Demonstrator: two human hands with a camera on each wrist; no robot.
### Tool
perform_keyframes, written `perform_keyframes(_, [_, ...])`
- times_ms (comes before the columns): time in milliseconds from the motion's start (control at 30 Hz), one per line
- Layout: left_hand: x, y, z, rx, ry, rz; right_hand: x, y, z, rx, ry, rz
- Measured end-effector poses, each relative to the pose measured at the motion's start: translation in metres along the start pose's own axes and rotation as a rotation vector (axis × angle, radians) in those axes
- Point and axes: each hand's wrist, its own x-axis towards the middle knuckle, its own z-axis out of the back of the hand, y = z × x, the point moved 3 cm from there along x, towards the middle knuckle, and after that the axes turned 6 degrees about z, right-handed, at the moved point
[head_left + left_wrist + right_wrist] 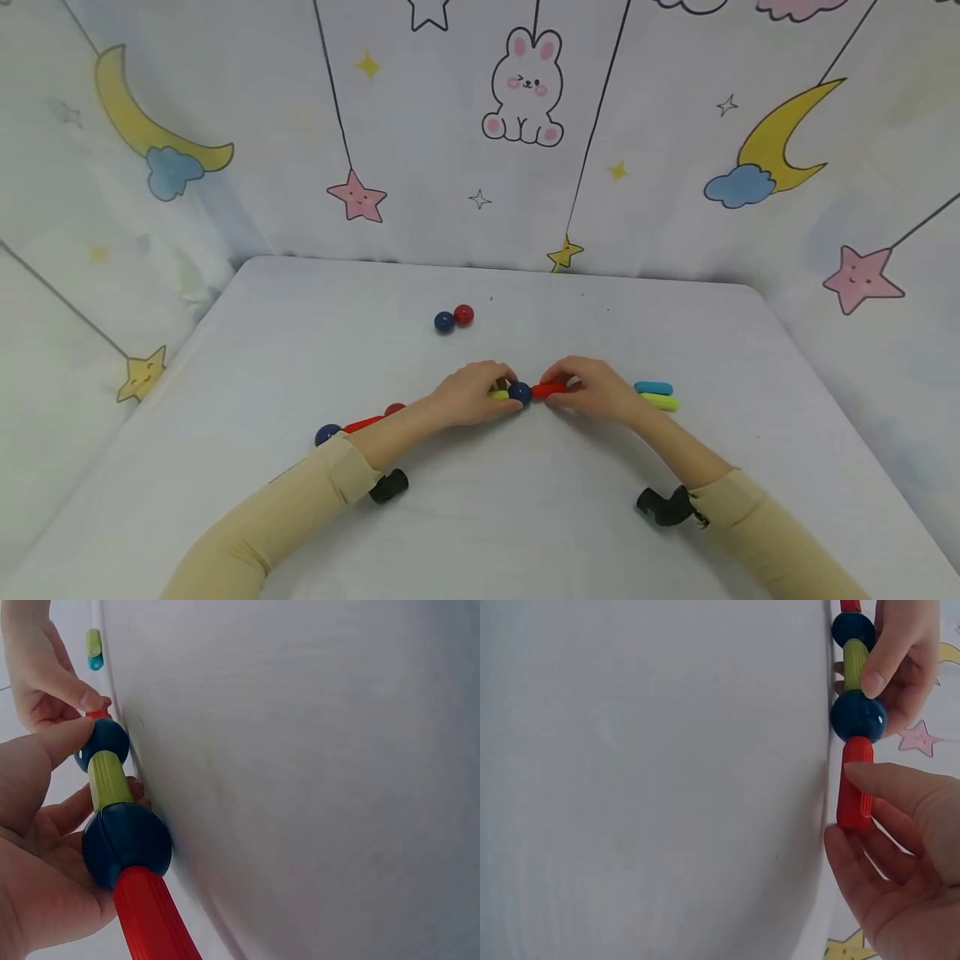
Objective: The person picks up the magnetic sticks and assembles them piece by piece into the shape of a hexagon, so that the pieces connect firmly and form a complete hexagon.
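Observation:
My left hand [471, 395] grips a yellow-green ribbed rod [855, 664], its thumb close to a blue ball [520, 393] at the rod's end. With thumb and fingers, my right hand [596, 388] pinches a red rod [855, 784] whose end meets that ball. In the left wrist view, a second blue ball [127, 844] sits at the other end of the yellow-green rod, and another red rod [154, 915] runs on from it. Part of this row is hidden behind my left hand in the head view.
Beside my left forearm lie a blue ball [327, 434], a red rod [363, 423] and a partly covered red ball [395, 409]. A blue ball [445, 322] and red ball [463, 315] sit farther back. Right of my hands are a blue rod [653, 387] and yellow-green rod [660, 402].

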Motion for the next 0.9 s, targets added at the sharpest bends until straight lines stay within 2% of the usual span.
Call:
perform_keyframes(167, [0.000, -0.002, 0.000, 0.021, -0.028, -0.017, 0.003, 0.006, -0.004, 0.034, 0.011, -0.005])
perform_keyframes(333, [0.001, -0.006, 0.000, 0.041, -0.071, -0.047, 0.007, 0.009, -0.009, 0.052, 0.013, 0.028])
perform_keyframes(467, [0.001, -0.005, 0.000, 0.045, -0.067, -0.036, 0.010, 0.010, -0.011, 0.049, 0.037, 0.034])
perform_keyframes(567, [0.001, -0.002, 0.001, 0.048, -0.060, -0.025, 0.016, 0.006, -0.008, 0.056, 0.054, -0.007])
perform_keyframes(667, [0.001, 0.000, 0.001, 0.044, -0.058, -0.015, 0.029, -0.001, -0.003, 0.075, 0.023, -0.092])
perform_keyframes(800, [0.001, 0.002, 0.002, 0.023, -0.056, -0.010, 0.059, -0.010, 0.000, 0.125, -0.049, -0.199])
perform_keyframes(900, [0.001, 0.002, 0.001, 0.017, -0.051, -0.015, 0.085, -0.016, -0.003, 0.165, -0.066, -0.244])
